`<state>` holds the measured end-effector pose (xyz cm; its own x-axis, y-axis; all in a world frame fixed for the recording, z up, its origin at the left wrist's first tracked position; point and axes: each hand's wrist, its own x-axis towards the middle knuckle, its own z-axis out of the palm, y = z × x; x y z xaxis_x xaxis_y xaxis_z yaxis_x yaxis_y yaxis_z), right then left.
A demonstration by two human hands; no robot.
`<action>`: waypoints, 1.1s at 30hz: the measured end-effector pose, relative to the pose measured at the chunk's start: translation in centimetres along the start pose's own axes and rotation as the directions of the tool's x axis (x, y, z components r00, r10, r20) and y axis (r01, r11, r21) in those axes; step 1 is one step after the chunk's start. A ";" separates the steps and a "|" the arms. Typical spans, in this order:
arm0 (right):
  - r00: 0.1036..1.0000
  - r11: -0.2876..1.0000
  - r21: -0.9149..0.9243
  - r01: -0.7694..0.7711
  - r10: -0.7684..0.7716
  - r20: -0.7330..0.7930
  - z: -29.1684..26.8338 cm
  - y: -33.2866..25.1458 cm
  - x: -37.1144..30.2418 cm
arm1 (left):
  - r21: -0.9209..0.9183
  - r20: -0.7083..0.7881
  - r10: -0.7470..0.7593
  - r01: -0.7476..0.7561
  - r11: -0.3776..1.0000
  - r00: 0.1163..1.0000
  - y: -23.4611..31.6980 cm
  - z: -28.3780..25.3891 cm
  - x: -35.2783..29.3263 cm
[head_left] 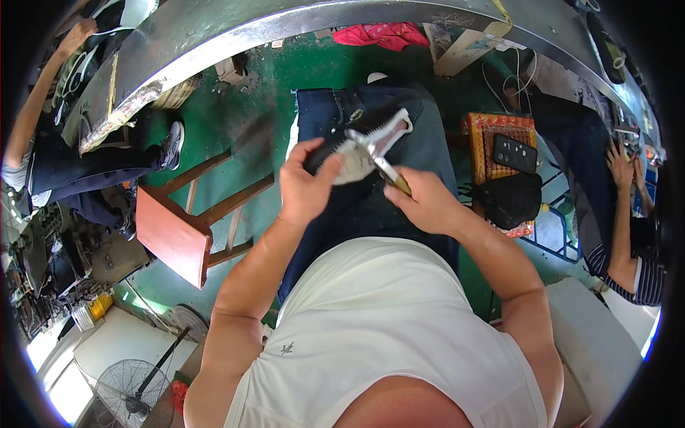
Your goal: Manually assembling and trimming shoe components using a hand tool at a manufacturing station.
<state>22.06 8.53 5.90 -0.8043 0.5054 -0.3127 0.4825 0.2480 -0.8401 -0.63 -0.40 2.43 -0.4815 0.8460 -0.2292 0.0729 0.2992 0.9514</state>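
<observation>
Over my lap, my left hand (305, 182) grips a black shoe upper (330, 151) by one end, thumb pressed on its pale underside. The upper's whitish, jagged margin is turned up toward me, with a pinkish patch showing at the far end. My right hand (428, 200) is closed round the yellowish-brown handle of a shiny metal hand tool (385, 170). Its metal head lies across the middle of the shoe upper, seemingly touching the margin. Whether the tool is pincers or a hammer I cannot tell. Dark blue cloth (321, 114) covers my legs beneath both hands.
A metal-edged workbench (285, 23) curves across the far side. To the left stands a reddish-brown stool (173, 232); to the right a beaded seat (484, 160) bears a car key fob (515, 153) and a black pouch (508, 198). Co-workers sit at both sides.
</observation>
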 end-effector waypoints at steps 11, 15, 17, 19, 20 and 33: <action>0.914 0.831 0.390 -0.396 0.317 0.252 -2.6 -0.1 -1.8 | -0.063 0.049 -0.046 0.050 0.997 0.998 1.3 0.4 0.9; 0.884 0.774 0.439 -0.456 0.336 0.326 -2.8 -0.2 -1.5 | -0.022 0.108 0.010 -0.007 1.000 0.994 1.8 0.7 0.4; 0.867 0.741 0.462 -0.487 0.345 0.359 -2.2 -0.2 -1.3 | 0.134 0.157 0.005 -0.026 0.991 0.988 2.4 0.6 0.1; 0.946 0.784 0.529 -0.324 0.259 0.196 -0.5 0.6 -0.6 | 0.041 0.155 0.050 -0.057 0.998 0.987 2.9 0.9 0.6; 0.946 0.787 0.525 -0.323 0.256 0.200 0.7 1.1 -0.3 | -0.050 0.142 0.093 -0.086 0.995 0.986 2.9 0.9 1.0; 0.983 0.978 -0.195 -0.069 0.034 -0.178 -1.8 -1.4 0.5 | 0.104 0.263 0.033 -0.063 0.993 0.964 3.0 -0.2 2.3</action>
<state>21.64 9.93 7.75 -0.7127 0.6526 -0.2573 0.5952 0.3686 -0.7141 -1.71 2.39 4.76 -0.2326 0.9416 -0.2434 0.1936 0.2901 0.9372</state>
